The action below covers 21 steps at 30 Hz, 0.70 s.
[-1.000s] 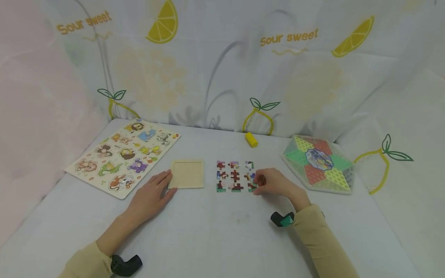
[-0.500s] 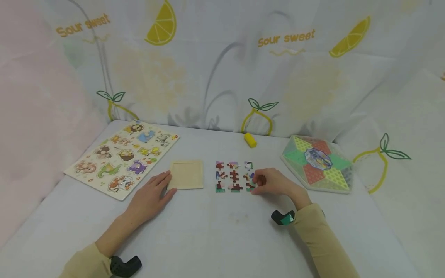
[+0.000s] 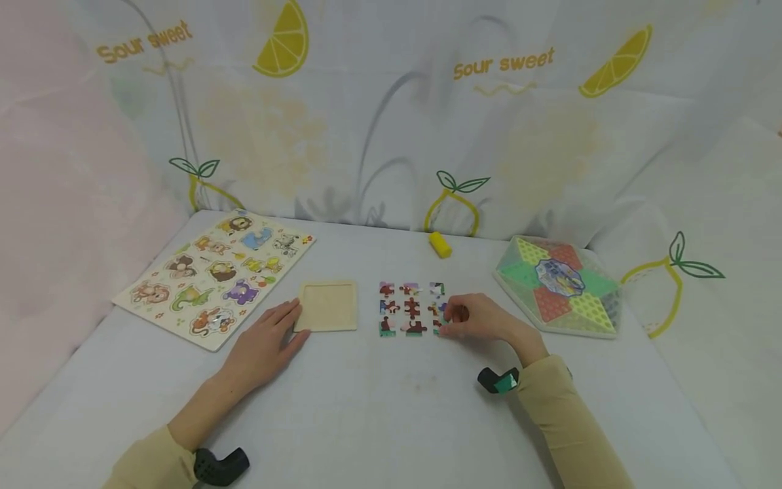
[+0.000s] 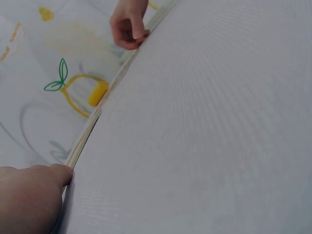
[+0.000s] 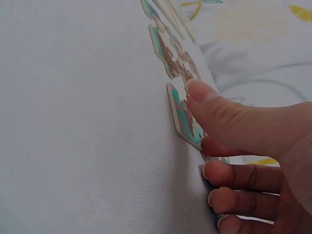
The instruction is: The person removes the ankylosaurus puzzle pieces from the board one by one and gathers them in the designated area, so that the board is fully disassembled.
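Note:
Several jigsaw pieces (image 3: 413,309) with brown, green and purple print lie in spaced rows mid-table. At their near right corner, my right hand (image 3: 482,318) has its thumb and index finger on a green-edged jigsaw piece (image 5: 179,114), pinching it low by the cloth. In the right wrist view the thumb covers part of that piece, and the other fingers are loosely bent. My left hand (image 3: 259,346) lies flat, its fingertips and thumb touching the left edge of a shallow wooden puzzle tray (image 3: 330,330). The left wrist view shows the tray only edge-on.
At the left lies a large animal puzzle board (image 3: 214,278). A clear-lidded board-game box (image 3: 559,288) sits to the right, beyond the right hand. One small yellow block (image 3: 440,245) lies near the backdrop. White cloth covers the table.
The right thumb has shifted slightly left and away from me, onto the near right piece. My left hand and the tray stay put; the head view has drifted a little.

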Motion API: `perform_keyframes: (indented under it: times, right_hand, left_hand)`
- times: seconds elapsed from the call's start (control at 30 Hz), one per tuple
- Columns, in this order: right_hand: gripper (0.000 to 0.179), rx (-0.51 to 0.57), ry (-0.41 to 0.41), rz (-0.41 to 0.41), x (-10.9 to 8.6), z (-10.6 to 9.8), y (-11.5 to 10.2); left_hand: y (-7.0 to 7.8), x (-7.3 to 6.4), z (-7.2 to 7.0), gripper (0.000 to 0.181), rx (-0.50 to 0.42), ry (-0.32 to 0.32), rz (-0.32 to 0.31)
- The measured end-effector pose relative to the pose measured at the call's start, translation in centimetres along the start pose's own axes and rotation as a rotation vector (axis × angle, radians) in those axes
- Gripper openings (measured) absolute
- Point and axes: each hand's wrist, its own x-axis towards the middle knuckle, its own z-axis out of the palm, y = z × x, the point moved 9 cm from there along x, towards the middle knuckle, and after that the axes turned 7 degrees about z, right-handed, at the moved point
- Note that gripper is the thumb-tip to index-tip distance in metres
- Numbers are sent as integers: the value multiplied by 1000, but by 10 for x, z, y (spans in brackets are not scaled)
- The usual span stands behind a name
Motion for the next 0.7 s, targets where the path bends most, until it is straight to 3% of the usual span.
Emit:
perform_keyframes:
  times: [0.3,0.5,0.6,0.7]
  right_hand:
    - [22,-12,44,7,-1,-7,1]
    - [28,-29,293,57,-12,-28,2]
    - [39,-94,424,57,-28,-37,-2]
    - [51,-194,500,78,-40,-40,-5]
  left_hand:
    - [0,1,0,61,-10,-5,-1]
    - [-6,1,-14,56,-52,22,-39]
    - [-6,3,-28,55,-53,55,-50]
    - [-7,7,-37,58,-23,86,-43]
